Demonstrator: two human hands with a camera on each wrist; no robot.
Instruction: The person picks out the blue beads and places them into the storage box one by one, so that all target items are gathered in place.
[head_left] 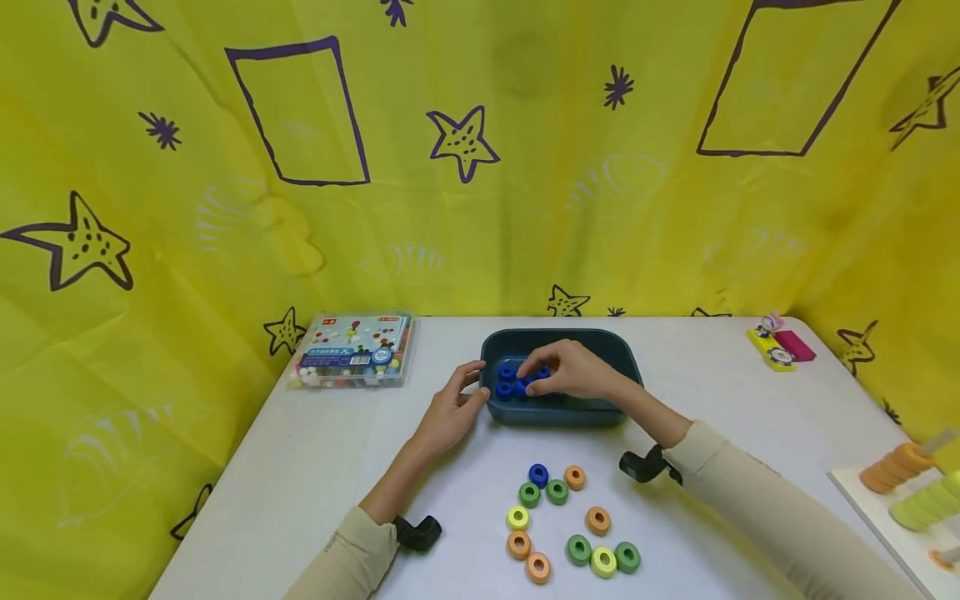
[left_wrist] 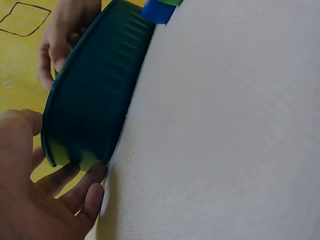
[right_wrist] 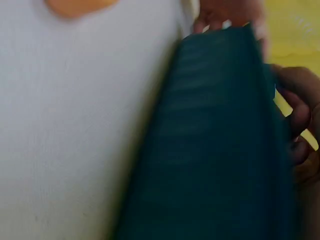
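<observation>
A dark green tub (head_left: 562,412) stands on the white table with several blue rings (head_left: 505,390) in its left part. My left hand (head_left: 450,412) holds the tub's left end, thumb and fingers spread around the wall; the left wrist view shows the fingertips against that end (left_wrist: 75,155). My right hand (head_left: 573,371) reaches over the tub, and its thumb and fingertips pinch a blue ring (head_left: 522,388), partly hidden by the fingers. In the right wrist view the tub's side wall (right_wrist: 215,125) covers what the right fingers hold.
In front of the tub lie a blue ring (head_left: 538,475) and several green, yellow and orange rings (head_left: 597,521). A clear box of coloured parts (head_left: 352,350) sits at back left, a small yellow and pink toy (head_left: 780,346) at back right. A pegboard with stacked rings (head_left: 896,467) stands at right.
</observation>
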